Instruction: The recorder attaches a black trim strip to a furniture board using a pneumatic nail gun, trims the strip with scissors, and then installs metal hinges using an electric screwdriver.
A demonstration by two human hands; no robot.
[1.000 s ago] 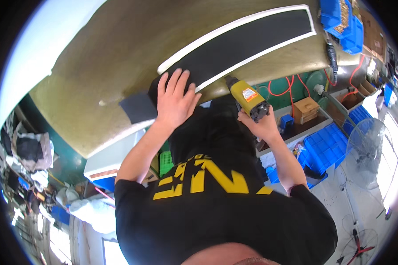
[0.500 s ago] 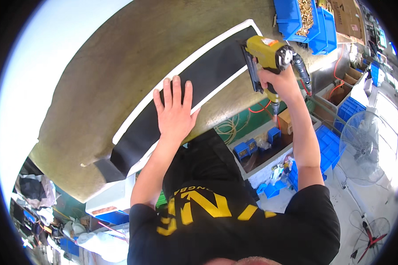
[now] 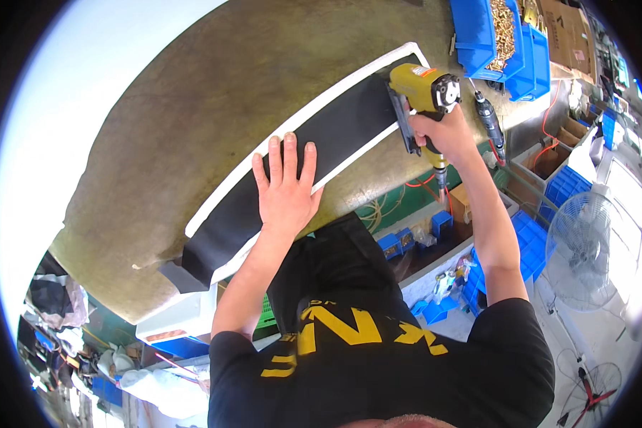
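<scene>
Since one second ago: the yellow power tool (image 3: 415, 82) is no longer pointing in at the near edge of the worktop (image 3: 164, 157); it is standing at the right end of the white-edged black strip (image 3: 349, 118), so work is apparently centring there. Contact is not showing clearly. Strip is lying on the worktop. Right hand (image 3: 444, 134): arm reaching forward, fingers wrapping the tool's handle. Left hand (image 3: 287, 192): palm facing down, fingers spreading open, resting mid-strip, gripping nothing.

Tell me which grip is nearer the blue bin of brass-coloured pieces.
Right: the right grip holds the yellow tool below and left of the blue bin; the left grip rests on the black strip, farther down and left.
</scene>
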